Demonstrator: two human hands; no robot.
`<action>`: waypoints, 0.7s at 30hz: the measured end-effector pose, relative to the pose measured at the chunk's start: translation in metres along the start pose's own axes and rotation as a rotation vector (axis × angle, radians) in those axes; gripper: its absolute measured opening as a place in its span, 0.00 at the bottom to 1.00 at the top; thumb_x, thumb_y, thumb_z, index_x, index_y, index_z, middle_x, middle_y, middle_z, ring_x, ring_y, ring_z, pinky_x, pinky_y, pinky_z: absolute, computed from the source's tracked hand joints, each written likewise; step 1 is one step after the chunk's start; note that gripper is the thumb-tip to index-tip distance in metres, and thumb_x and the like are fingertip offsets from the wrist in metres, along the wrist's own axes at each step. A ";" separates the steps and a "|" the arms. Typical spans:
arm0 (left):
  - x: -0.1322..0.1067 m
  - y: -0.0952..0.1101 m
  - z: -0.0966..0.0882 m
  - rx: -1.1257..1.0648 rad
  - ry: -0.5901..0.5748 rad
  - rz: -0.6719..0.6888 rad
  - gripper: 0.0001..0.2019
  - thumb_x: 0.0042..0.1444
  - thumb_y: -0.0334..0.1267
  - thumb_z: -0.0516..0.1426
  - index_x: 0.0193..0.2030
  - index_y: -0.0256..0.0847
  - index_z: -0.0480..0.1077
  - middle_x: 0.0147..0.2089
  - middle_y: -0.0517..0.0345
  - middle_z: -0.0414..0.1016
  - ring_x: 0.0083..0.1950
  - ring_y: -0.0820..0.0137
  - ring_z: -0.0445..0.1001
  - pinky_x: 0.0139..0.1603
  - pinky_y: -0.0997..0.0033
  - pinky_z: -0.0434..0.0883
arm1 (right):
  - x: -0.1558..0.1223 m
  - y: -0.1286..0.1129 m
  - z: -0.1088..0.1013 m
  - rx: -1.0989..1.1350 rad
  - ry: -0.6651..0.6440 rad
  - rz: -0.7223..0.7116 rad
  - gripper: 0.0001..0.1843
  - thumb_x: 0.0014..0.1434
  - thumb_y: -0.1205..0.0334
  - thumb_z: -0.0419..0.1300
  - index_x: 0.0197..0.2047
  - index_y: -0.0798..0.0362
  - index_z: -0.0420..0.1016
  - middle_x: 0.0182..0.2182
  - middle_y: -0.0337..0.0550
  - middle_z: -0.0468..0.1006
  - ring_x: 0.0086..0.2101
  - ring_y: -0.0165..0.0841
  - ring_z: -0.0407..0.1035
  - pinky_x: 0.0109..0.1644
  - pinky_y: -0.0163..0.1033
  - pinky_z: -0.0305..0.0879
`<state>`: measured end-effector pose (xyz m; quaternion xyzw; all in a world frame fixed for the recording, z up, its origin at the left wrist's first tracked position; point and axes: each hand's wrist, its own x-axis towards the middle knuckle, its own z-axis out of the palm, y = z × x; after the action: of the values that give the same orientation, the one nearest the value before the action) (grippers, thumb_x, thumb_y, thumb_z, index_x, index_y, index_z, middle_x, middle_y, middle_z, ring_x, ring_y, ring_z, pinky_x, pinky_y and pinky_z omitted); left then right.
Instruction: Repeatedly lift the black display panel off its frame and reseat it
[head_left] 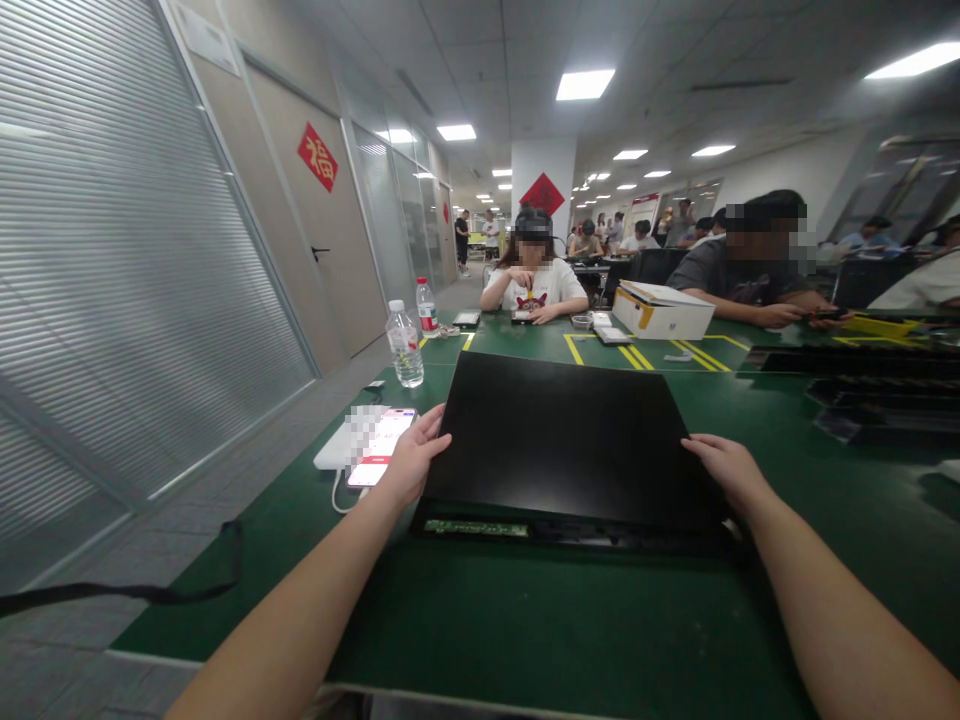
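Observation:
A flat black display panel (562, 435) is in front of me, tilted with its far edge raised. My left hand (415, 455) grips its left edge, the thumb over the dark face and the fingers behind. On the opposite edge my right hand (724, 468) holds on, thumb on top, its other fingers mostly hidden. Below the panel's near edge shows a black frame (622, 535) with a green circuit board strip (476, 528) in its left part. How far the panel is apart from the frame I cannot tell.
Left of the panel lie a lit phone (382, 445) and a white flat box with a cable. Beyond stand two bottles (406, 345). A white carton (664, 312) and dark long parts (862, 390) are to the right. Two people sit across the green table (562, 630).

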<state>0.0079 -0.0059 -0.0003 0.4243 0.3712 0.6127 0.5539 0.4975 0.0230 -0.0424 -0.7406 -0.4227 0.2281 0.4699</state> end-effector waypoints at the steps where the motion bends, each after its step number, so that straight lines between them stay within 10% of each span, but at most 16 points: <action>1: 0.001 0.000 -0.001 0.000 0.022 0.012 0.36 0.38 0.31 0.75 0.59 0.40 0.77 0.64 0.43 0.81 0.72 0.45 0.72 0.71 0.51 0.71 | -0.001 -0.002 -0.001 0.055 0.010 0.000 0.10 0.51 0.56 0.69 0.36 0.51 0.83 0.40 0.50 0.86 0.47 0.44 0.80 0.53 0.46 0.75; 12: -0.001 0.003 -0.001 0.006 0.065 -0.014 0.35 0.38 0.30 0.73 0.59 0.39 0.76 0.60 0.45 0.84 0.65 0.47 0.79 0.66 0.51 0.75 | -0.040 -0.049 -0.026 0.557 -0.256 0.065 0.28 0.59 0.49 0.62 0.62 0.43 0.75 0.47 0.46 0.86 0.47 0.46 0.82 0.49 0.44 0.78; 17: 0.001 0.005 -0.002 0.010 0.074 -0.056 0.32 0.37 0.30 0.73 0.54 0.38 0.78 0.57 0.45 0.86 0.65 0.47 0.79 0.67 0.52 0.74 | -0.057 -0.057 -0.030 0.540 -0.402 0.427 0.29 0.58 0.46 0.61 0.58 0.52 0.81 0.41 0.58 0.87 0.43 0.55 0.83 0.46 0.55 0.80; 21: 0.004 0.001 -0.005 0.031 0.066 -0.104 0.31 0.37 0.31 0.74 0.53 0.37 0.79 0.59 0.41 0.84 0.67 0.46 0.77 0.70 0.50 0.72 | -0.053 -0.061 -0.030 0.589 -0.319 0.366 0.26 0.55 0.59 0.65 0.57 0.51 0.81 0.38 0.54 0.87 0.39 0.52 0.83 0.44 0.52 0.81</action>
<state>0.0023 -0.0020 -0.0007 0.3925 0.4203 0.5909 0.5658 0.4665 -0.0244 0.0222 -0.5922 -0.2677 0.5322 0.5426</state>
